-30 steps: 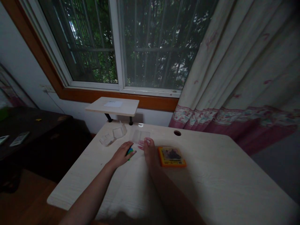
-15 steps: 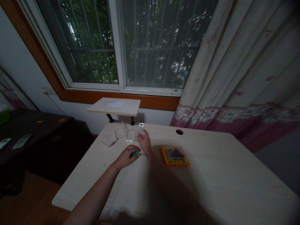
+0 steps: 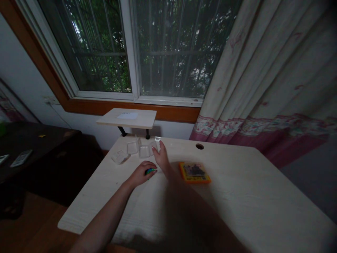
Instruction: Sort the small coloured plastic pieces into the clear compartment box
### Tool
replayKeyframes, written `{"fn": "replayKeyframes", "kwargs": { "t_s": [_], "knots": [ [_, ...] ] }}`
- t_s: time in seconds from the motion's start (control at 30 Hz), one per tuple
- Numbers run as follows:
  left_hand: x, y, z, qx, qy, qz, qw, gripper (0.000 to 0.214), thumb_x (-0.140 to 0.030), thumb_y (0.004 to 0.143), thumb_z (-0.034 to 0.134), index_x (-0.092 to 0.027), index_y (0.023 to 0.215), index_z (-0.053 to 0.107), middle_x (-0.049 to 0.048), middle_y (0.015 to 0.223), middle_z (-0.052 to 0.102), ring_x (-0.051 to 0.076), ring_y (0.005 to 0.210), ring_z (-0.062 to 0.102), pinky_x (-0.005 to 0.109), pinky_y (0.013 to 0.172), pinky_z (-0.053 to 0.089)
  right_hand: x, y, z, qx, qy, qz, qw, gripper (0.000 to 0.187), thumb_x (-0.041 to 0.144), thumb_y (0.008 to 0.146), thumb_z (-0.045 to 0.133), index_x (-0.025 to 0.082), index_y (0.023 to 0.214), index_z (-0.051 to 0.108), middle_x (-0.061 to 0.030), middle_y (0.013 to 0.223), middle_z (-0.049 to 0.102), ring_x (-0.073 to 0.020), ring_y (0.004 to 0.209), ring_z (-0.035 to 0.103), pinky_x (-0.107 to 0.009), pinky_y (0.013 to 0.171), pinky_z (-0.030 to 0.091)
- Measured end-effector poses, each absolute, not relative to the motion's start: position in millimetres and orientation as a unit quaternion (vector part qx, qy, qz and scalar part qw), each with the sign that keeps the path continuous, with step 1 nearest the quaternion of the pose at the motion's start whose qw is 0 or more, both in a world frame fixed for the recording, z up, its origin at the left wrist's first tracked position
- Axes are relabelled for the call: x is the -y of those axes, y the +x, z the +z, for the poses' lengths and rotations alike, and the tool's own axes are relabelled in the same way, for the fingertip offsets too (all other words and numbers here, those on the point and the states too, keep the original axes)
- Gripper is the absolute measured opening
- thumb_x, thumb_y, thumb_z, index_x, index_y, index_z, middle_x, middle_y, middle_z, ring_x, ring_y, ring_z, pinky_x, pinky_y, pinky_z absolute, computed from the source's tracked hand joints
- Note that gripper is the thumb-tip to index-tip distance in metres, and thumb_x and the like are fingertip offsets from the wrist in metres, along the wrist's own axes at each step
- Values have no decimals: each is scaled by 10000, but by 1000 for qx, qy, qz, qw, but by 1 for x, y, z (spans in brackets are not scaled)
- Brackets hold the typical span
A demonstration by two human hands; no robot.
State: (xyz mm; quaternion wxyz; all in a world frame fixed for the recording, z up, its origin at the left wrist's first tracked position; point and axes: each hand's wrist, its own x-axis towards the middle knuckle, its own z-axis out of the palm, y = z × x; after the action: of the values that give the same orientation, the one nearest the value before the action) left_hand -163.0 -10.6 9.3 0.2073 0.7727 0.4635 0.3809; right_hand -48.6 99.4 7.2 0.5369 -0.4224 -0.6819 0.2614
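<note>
My left hand (image 3: 143, 172) is closed around a small blue-and-green object (image 3: 150, 171), held low over the pale table. Fingers cover most of it, so its kind does not show. Just beyond, my right hand (image 3: 162, 158) has its thumb and fingers apart, beside the raised lid of a small clear plastic box (image 3: 144, 151). Whether the fingertips touch that lid cannot be made out. Another clear box (image 3: 133, 147) stands open to its left, and a third clear plastic box (image 3: 120, 157) lies nearer the table's left edge.
An orange-yellow flat case (image 3: 195, 172) with a picture on it lies right of my right forearm. Behind the boxes, a small raised shelf (image 3: 144, 119) bears a paper label. A round hole (image 3: 199, 146) pierces the table (image 3: 250, 196) near its back edge. A dark table (image 3: 52, 137) stands at left.
The fingers of my right hand have spread apart at the clear box's lid. My left hand keeps the blue-and-green object in nearly the same place. The whole view has shifted slightly.
</note>
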Motion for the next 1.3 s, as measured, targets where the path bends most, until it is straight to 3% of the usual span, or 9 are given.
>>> {"fn": "replayKeyframes", "kwargs": {
  "t_s": [0.13,0.23,0.33,0.47,0.63,0.77,0.9,1.1,1.3],
  "knots": [
    [12,-163,12,-463,778,374,203,256,-377,906,591,-216,1065,711,88,1078,685,210,1056,599,368,985,446,-67,3,30,777,-355,188,485,546,376,906,540,154,1396,442,-166,1398,500,-243,1339,442,-441,1130,372],
    [13,-162,15,-463,779,368,210,253,-374,910,583,-217,1062,712,88,1074,687,210,1051,601,356,977,446,-50,64,47,862,-302,124,388,480,392,887,587,204,1326,536,-132,1461,443,-259,1414,342,-475,1150,346],
    [12,-162,15,-464,779,363,214,246,-377,912,580,-220,1040,718,85,1059,692,207,1035,607,344,965,447,-47,133,57,911,-294,84,277,552,409,874,607,236,1384,490,-113,1498,412,-266,1443,292,-501,1158,320],
    [11,-162,11,-470,772,368,219,248,-381,907,582,-219,1030,724,82,1033,704,209,1017,616,333,941,455,-56,206,59,919,-356,32,169,698,399,818,670,228,1446,419,-129,1492,429,-296,1438,302,-536,1143,310],
    [10,-161,8,-467,762,379,240,256,-382,909,572,-220,1027,732,83,1015,715,208,980,635,327,913,470,-60,231,54,916,-386,13,110,691,369,816,664,252,1449,412,-114,1510,408,-290,1429,323,-546,1135,299],
    [12,-156,7,-458,759,384,258,264,-388,911,565,-222,1017,741,80,999,719,206,964,644,329,909,481,-68,220,56,926,-364,41,97,705,396,801,684,244,1439,426,-128,1463,470,-288,1395,382,-553,1140,276],
    [10,-155,5,-459,725,425,288,305,-418,924,535,-216,1002,751,86,1022,715,218,1009,641,355,953,479,-79,206,68,929,-343,96,100,693,381,761,732,220,1391,491,-143,1302,602,-281,1211,562,-495,1049,417],
    [4,-166,5,-493,561,577,330,421,-528,917,502,-187,1012,731,107,1109,699,265,1125,608,459,1092,382,-62,141,82,897,-299,167,280,541,394,848,667,251,1347,517,-95,1297,599,-236,1184,571,-425,1028,468],
    [11,-167,5,-415,574,601,371,718,-647,782,625,-164,1309,555,145,1347,572,301,1257,524,453,1105,374,-35,48,64,884,-252,189,347,501,432,841,684,230,1289,586,-94,1229,649,-230,1153,590,-402,1035,470]
  ]
}}
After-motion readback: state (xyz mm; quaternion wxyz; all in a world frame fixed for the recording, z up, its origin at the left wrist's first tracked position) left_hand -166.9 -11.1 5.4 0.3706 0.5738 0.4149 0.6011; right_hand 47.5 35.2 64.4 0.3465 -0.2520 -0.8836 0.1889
